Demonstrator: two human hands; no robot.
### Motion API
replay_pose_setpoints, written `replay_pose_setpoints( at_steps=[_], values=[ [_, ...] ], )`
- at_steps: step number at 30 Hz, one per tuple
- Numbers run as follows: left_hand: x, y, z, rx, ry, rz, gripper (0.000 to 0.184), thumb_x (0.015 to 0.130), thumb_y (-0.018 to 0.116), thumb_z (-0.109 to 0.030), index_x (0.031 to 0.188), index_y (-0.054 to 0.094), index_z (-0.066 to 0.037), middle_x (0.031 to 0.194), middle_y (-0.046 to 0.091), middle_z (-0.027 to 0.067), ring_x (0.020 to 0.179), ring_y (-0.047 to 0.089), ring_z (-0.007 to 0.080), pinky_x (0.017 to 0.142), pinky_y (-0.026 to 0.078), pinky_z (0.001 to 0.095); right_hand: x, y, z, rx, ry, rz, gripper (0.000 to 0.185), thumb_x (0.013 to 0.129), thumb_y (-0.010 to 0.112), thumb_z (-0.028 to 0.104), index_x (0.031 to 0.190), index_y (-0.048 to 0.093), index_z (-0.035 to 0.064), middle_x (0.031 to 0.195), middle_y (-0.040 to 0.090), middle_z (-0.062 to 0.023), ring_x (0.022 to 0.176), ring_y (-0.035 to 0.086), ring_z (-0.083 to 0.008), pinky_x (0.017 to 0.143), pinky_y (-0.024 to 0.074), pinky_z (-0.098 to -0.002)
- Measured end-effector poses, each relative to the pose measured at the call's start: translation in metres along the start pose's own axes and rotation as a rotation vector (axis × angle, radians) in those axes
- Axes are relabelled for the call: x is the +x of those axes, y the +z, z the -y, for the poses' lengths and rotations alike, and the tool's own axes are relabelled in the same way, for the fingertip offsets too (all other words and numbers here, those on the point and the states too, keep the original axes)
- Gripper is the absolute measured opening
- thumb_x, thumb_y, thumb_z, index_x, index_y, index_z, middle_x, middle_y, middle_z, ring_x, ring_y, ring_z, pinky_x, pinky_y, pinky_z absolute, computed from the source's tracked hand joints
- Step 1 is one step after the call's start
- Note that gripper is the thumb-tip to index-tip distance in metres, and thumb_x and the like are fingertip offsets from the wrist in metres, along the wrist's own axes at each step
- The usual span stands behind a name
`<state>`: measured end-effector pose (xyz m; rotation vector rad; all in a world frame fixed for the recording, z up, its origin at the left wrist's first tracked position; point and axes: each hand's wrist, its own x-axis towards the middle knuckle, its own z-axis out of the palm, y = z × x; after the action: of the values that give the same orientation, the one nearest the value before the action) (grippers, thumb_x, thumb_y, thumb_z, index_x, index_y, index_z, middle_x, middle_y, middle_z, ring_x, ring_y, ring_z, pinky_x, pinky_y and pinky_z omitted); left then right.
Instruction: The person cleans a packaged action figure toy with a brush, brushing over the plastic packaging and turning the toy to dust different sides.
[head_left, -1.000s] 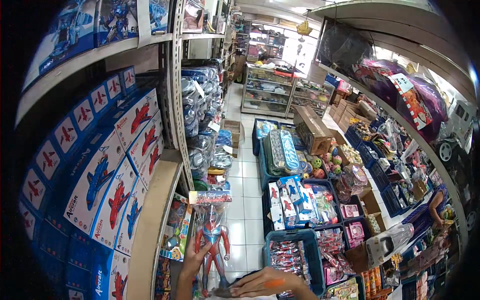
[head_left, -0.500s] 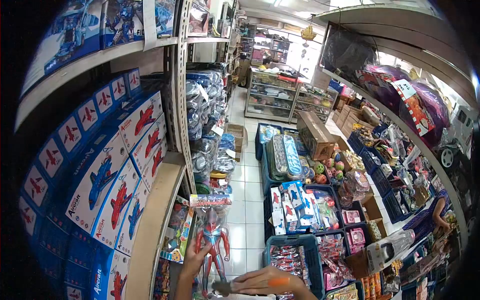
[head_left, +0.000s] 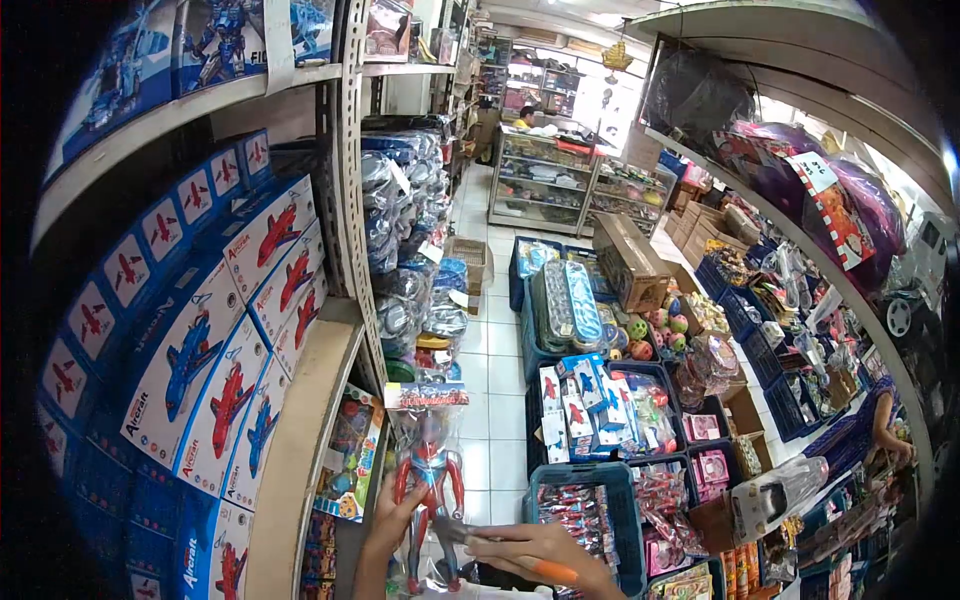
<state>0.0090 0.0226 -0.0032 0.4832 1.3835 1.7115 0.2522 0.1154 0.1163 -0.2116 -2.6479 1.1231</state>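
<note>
Left hand (head_left: pixel 396 515) pinches toy (head_left: pixel 432 468) at side — good hold. Toy likely light, stiff; bag (head_left: pixel 452 428) around it likely slippery. Right hand (head_left: pixel 532 550) pinches brush (head_left: pixel 453 530) — tip toward left hand.

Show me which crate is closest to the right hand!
The teal crate holding red packets: in this view it lies right beside the right hand, while the others sit farther off.

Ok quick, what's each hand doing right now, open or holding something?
Left hand: closed, holding the bagged red figure.
Right hand: closed, holding what looks like a dark-tipped brush.
</note>
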Motion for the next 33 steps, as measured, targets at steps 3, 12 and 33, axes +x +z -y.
replay_pose_setpoints(
  at_steps=[3,12,33],
  values=[
    [0.000,-0.001,0.001,0.008,0.013,0.014,0.051,0.090,0.070,-0.017,0.133,0.048,-0.003,0.114,0.060,0.0045,0.102,0.059,0.0131,0.089,0.048,0.0283,0.002,-0.003,-0.004,0.125,-0.199,0.070,0.031,0.089,0.070,0.022,0.120,0.069,0.0241,0.120,0.068,-0.0027,0.092,0.072,-0.0205,0.078,0.0606,-0.0322],
    [-0.003,0.000,-0.003,-0.046,0.024,0.008,0.050,0.090,0.070,-0.016,0.133,0.048,-0.003,0.112,0.061,0.0047,0.101,0.059,0.0129,0.090,0.048,0.0285,0.000,0.005,-0.001,-0.026,-0.024,-0.117,0.034,0.089,0.069,0.023,0.123,0.068,0.0207,0.121,0.068,0.0004,0.097,0.071,-0.0198,0.078,0.0604,-0.0322],
    [-0.015,-0.031,0.004,-0.012,0.026,-0.013,0.057,0.089,0.072,-0.019,0.136,0.046,-0.001,0.118,0.061,0.0064,0.108,0.058,0.0140,0.096,0.045,0.0301,0.014,0.005,0.035,0.367,0.092,0.101,0.024,0.094,0.059,0.008,0.116,0.069,0.0018,0.124,0.065,-0.0147,0.111,0.065,-0.0254,0.095,0.0523,-0.0319]
  ],
)
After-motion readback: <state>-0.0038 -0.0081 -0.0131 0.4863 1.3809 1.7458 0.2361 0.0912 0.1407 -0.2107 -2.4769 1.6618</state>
